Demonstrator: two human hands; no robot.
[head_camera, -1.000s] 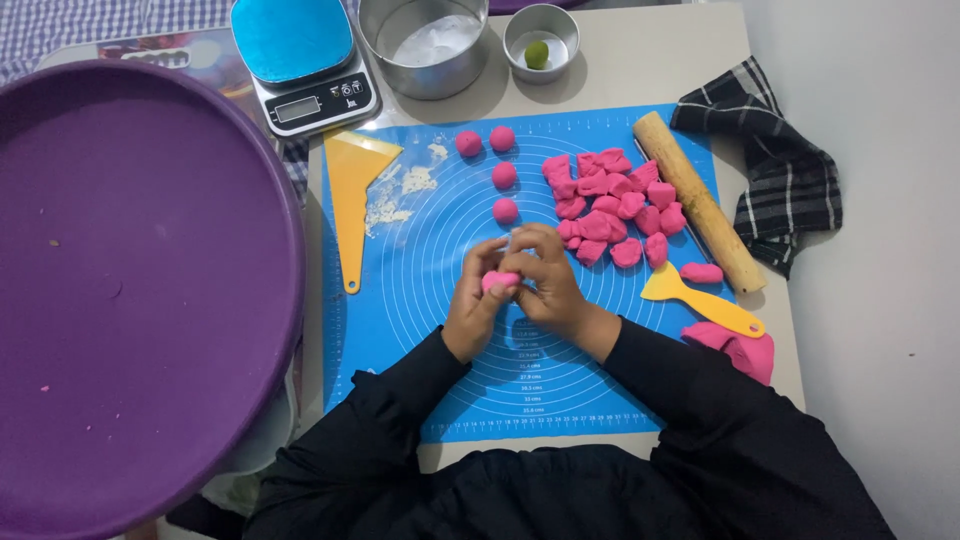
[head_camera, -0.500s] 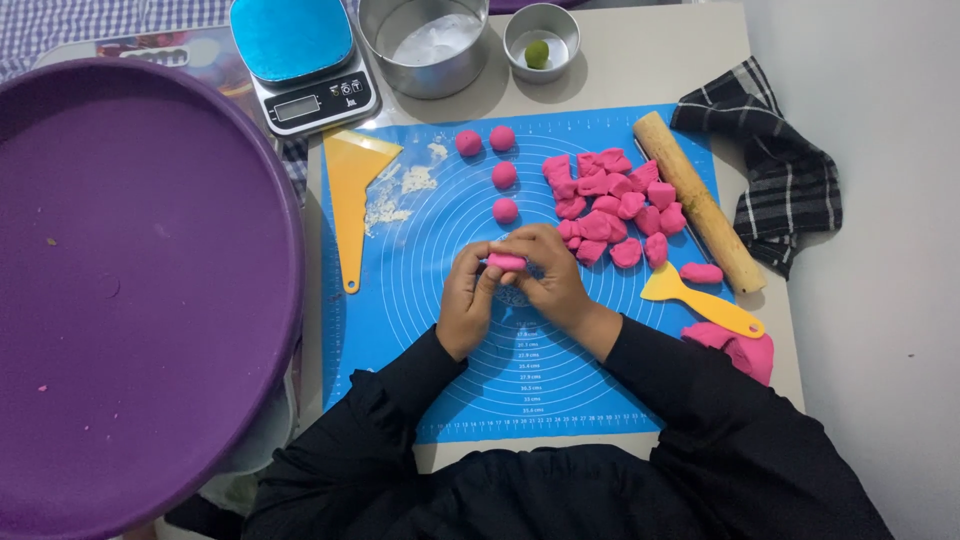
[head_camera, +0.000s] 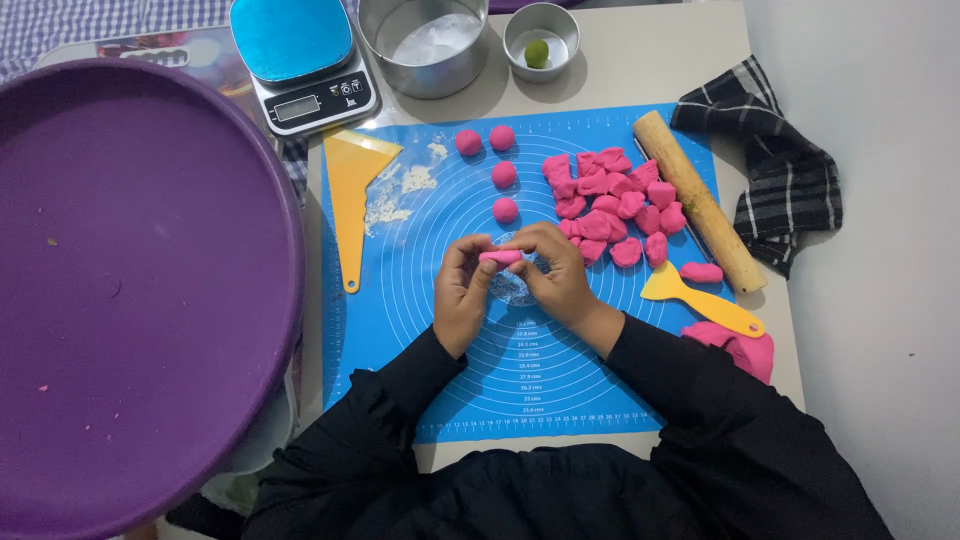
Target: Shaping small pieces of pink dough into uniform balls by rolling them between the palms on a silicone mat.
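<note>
Dough work filled the table [head_camera: 770, 60]. A purple tub [head_camera: 140, 290] sat leftmost, its inside bare but for specks. Over the blue mat [head_camera: 420, 330], the left hand [head_camera: 462, 295] and right hand [head_camera: 556, 277] pinched a pink dough piece [head_camera: 500, 257] between fingertips. Behind, a metal pot [head_camera: 422, 45] held white powder; a small bowl [head_camera: 541, 27] held one green ball.

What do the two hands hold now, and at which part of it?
A small pink dough piece, stretched flat. The left hand pinches its left end and the right hand pinches its right end, above the blue mat.
</note>
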